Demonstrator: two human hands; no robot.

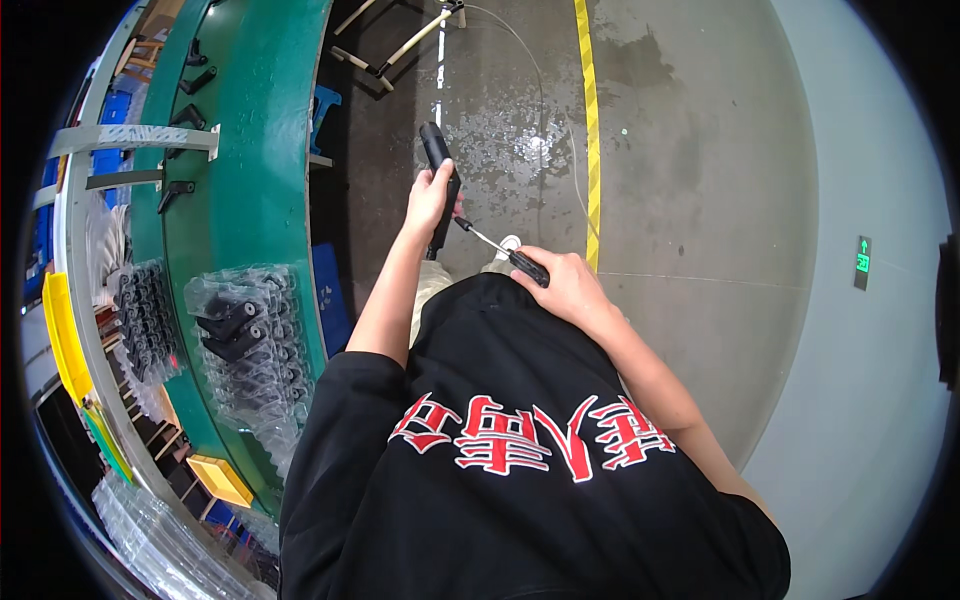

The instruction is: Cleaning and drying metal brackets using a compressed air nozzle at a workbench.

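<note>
You've got 2 hands up front, left hand [428,197] and right hand [566,283], with 1 long black part [440,180] and 1 screwdriver [500,250] between them. On the green conveyor belt [250,150] to your left, 4 loose black parts [176,190] sit spaced out, then 2 clear plastic trays [250,340] packed with more, too many to count. Beyond that, 2 yellow bins [222,478], and 1 yellow floor line [590,130].

**Screwdriver meets black handle part**

The left hand [428,197] grips a long black handle part [440,185] upright. The right hand [565,285] holds a screwdriver [500,250], its tip at the part. Bagged black parts [245,335] lie on the green conveyor [260,120].
</note>
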